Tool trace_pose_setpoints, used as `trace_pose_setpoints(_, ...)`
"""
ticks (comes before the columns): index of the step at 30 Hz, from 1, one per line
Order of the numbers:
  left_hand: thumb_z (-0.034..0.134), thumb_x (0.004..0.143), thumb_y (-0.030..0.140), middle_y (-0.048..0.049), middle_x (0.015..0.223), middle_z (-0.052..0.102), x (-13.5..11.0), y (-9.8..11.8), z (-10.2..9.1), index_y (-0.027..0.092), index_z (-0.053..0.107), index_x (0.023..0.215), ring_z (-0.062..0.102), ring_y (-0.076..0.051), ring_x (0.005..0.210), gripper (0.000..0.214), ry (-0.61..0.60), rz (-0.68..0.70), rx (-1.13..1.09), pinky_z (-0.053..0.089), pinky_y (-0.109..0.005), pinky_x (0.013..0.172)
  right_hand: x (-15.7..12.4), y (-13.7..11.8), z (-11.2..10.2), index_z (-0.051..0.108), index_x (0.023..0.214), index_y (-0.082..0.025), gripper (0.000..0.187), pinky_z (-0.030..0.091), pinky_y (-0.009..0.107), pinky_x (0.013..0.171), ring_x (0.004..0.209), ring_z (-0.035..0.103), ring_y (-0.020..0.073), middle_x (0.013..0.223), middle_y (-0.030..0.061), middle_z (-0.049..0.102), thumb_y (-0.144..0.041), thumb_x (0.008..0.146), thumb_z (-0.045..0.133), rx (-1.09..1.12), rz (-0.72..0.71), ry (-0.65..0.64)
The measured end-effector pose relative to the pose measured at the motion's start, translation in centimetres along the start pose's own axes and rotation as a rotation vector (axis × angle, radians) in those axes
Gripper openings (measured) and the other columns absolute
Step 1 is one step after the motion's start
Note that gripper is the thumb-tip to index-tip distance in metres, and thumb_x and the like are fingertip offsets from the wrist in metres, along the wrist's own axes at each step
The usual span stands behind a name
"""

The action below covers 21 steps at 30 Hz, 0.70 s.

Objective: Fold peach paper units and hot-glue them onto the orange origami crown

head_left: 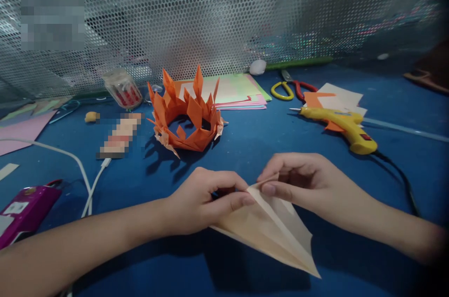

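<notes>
A cream sheet of paper (270,231), folded with creases running to a narrow tip, is held between both hands above the blue table. My left hand (206,199) pinches its upper left edge between thumb and fingers. Close beside it, my right hand (301,180) grips the upper right edge, thumb in front and fingers curled behind. The paper's lower point hangs toward me. Just beyond my hands stands an orange folded-paper crown (191,121) with pointed petals and some paler pieces low on its sides.
A yellow glue gun (336,124) lies at right, its black cord trailing toward me. Scissors (293,89), paper scraps (336,96) and stacked coloured sheets (242,89) lie behind. At left are a jar (122,89), white cables (82,166) and a purple device (31,208). Perforated metal (210,16) closes the back.
</notes>
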<state>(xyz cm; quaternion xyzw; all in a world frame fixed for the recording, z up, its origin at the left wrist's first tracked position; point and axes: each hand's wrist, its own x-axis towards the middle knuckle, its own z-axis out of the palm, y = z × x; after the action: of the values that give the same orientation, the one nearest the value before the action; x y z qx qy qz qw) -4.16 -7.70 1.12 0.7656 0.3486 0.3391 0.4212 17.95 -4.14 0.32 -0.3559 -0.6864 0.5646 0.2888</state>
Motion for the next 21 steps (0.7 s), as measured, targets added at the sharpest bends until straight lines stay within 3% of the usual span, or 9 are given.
trace_pose_setpoints(5,0.061,0.093,0.022,0.0031,0.059,0.059,-0.05,-0.02,0.06,0.012,0.072,0.078,0.046,-0.007,0.052,0.022,0.023,0.0,0.012,0.036,-0.015,0.049,-0.17,-0.32,-0.14,0.074,0.072,-0.021,0.019,0.053,0.02,0.056,0.063,0.068,0.0144,0.071,0.0042,0.074,-0.038,0.081,0.077,-0.05,-0.14,0.083)
trace_pose_setpoints(11,0.064,0.092,0.024,-0.0035,0.065,0.071,-0.05,-0.28,0.14,0.012,0.077,0.079,0.058,-0.011,0.055,0.022,0.069,0.02,0.042,0.043,-0.017,0.052,-0.61,-0.51,-0.16,0.074,0.071,-0.022,0.018,0.055,0.021,0.055,0.061,0.069,0.0153,0.069,0.0046,0.074,-0.035,0.083,0.076,-0.127,-0.253,0.133)
trace_pose_setpoints(16,0.065,0.091,0.025,-0.0014,0.061,0.07,0.02,-0.24,0.25,0.014,0.078,0.079,0.054,-0.01,0.05,0.021,0.113,-0.048,0.018,0.042,-0.018,0.048,-0.49,-0.52,-0.19,0.075,0.071,-0.022,0.025,0.056,0.025,0.056,0.063,0.07,0.0185,0.07,0.0062,0.075,-0.045,0.081,0.077,-0.141,-0.204,0.175)
trace_pose_setpoints(21,0.071,0.089,0.03,-0.0034,0.065,0.074,0.06,-0.33,0.27,0.015,0.083,0.088,0.058,-0.012,0.052,0.02,0.141,-0.099,0.027,0.044,-0.019,0.049,-0.16,-0.79,0.05,0.078,0.071,-0.023,0.025,0.055,0.027,0.058,0.065,0.069,0.0195,0.071,0.0058,0.077,-0.047,0.077,0.079,-0.132,-0.055,0.118)
